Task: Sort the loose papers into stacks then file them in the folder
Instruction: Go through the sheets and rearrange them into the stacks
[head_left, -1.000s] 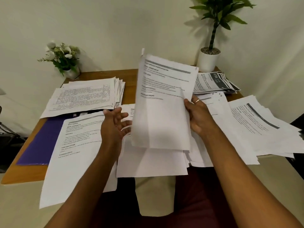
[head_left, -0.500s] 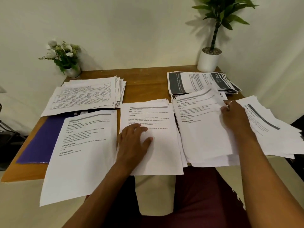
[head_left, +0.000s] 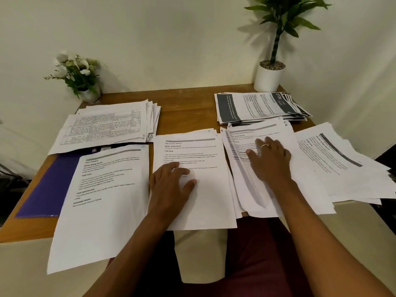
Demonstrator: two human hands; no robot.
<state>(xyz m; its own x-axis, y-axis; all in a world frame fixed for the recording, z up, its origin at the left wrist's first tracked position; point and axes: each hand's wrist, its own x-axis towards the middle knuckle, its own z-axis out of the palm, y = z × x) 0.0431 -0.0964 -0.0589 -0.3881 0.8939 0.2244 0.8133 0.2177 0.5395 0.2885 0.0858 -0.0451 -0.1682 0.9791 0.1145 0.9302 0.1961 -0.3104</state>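
Note:
Several paper stacks cover a small wooden table [head_left: 184, 108]. My left hand [head_left: 171, 185] lies flat, fingers spread, on the middle stack [head_left: 205, 202]. My right hand [head_left: 269, 159], a ring on one finger, rests palm down on the stack to the right of it [head_left: 248, 189]. A single printed sheet [head_left: 100, 200] lies at the front left, overhanging the table edge and partly covering a purple folder [head_left: 51, 189]. A stack of table-printed pages [head_left: 107, 127] sits at the back left. A dark-banded stack [head_left: 257, 106] sits at the back right. Loose sheets [head_left: 347, 172] spread at the far right.
A small pot of white flowers [head_left: 79, 78] stands at the back left corner. A tall green plant in a white pot [head_left: 270, 76] stands at the back right. Walls close in behind and to the right. My lap shows below the front edge.
One second ago my right hand held a sheaf upright in front of me. It has since laid it on the right stack and slid left onto it. My left hand came down flat on the middle stack.

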